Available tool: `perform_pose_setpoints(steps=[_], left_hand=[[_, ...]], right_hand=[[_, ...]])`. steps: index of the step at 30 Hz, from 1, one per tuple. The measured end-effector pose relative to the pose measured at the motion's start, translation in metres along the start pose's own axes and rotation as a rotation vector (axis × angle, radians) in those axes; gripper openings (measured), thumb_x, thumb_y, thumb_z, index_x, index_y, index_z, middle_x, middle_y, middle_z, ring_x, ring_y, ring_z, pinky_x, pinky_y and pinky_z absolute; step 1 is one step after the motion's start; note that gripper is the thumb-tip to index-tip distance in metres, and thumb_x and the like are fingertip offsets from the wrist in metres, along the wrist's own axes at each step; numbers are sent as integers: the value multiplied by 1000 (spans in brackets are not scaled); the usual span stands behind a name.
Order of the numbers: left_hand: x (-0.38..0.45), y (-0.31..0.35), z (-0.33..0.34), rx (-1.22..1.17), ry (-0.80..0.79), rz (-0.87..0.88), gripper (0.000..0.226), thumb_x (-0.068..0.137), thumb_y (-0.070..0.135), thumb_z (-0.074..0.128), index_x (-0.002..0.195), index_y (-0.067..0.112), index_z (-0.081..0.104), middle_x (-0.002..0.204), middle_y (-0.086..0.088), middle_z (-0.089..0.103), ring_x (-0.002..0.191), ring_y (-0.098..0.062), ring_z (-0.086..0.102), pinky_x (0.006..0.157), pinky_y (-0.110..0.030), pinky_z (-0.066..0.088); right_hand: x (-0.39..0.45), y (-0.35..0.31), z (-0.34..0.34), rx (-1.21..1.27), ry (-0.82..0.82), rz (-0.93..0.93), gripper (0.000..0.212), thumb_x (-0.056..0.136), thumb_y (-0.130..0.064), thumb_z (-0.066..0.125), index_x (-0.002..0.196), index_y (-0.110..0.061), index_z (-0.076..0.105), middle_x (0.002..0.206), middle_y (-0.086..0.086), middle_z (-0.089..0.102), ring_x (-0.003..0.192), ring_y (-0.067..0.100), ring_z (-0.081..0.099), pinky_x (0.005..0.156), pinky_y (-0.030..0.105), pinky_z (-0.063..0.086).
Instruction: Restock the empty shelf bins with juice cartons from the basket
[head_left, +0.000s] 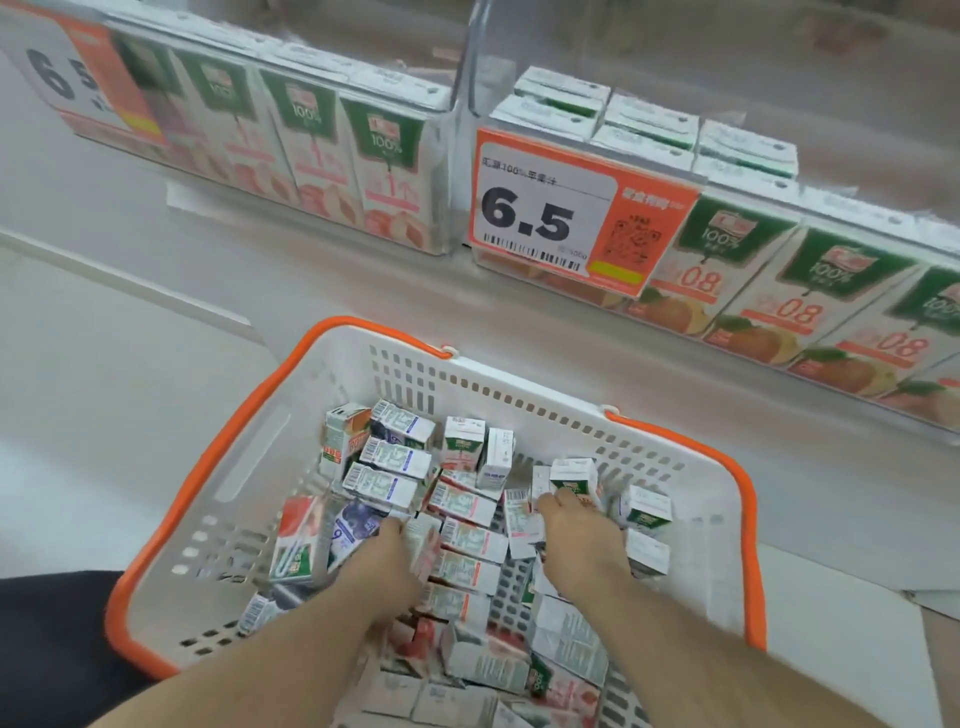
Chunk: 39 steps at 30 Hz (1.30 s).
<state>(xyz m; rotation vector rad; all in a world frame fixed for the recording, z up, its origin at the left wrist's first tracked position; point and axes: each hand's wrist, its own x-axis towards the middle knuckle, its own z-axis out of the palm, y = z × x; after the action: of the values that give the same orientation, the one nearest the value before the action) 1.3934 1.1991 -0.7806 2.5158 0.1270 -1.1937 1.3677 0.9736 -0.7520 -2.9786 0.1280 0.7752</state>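
A white basket with an orange rim (218, 467) sits in front of me, holding several small juice cartons (395, 457) lying in a jumble. My left hand (387, 564) reaches down among the cartons at the basket's middle, its fingers curled over a carton (426, 545) there. Further right, my right hand (576, 540) grips a green-and-white carton (574, 475) near the far wall. Above, clear shelf bins hold upright cartons: a left bin (322, 150) and a right bin (810, 291).
A "6.5" price tag (561, 213) hangs on the right bin's front, and another tag (57, 78) is at the far left. A grey shelf ledge runs below the bins. A dark trouser leg (52, 649) shows at the lower left.
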Motion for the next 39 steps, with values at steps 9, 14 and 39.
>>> perform_pose_setpoints(steps=[9, 14, 39], left_hand=[[-49, 39, -59, -954, 2, 108, 36, 81, 8, 73, 114, 12, 62, 95, -13, 72, 69, -20, 57, 58, -28, 40], [-90, 63, -99, -1328, -76, 264, 23, 94, 21, 61, 114, 10, 62, 94, -9, 74, 86, -22, 66, 79, -34, 49], [-194, 96, -225, -1463, -120, 445, 39, 87, 51, 54, 66, 19, 62, 64, -3, 56, 61, -22, 56, 60, -30, 50]], right_hand=[[-44, 17, -84, 654, 56, 68, 26, 81, -20, 73, 95, -23, 51, 96, 2, 67, 82, 21, 66, 75, 39, 57], [-82, 17, -153, 632, 25, -15, 32, 80, -22, 76, 99, -19, 50, 94, 8, 65, 76, 22, 62, 66, 38, 51], [-133, -45, -268, 1533, 211, -283, 15, 84, 5, 47, 79, -9, 46, 57, 13, 64, 47, 22, 50, 48, 28, 37]])
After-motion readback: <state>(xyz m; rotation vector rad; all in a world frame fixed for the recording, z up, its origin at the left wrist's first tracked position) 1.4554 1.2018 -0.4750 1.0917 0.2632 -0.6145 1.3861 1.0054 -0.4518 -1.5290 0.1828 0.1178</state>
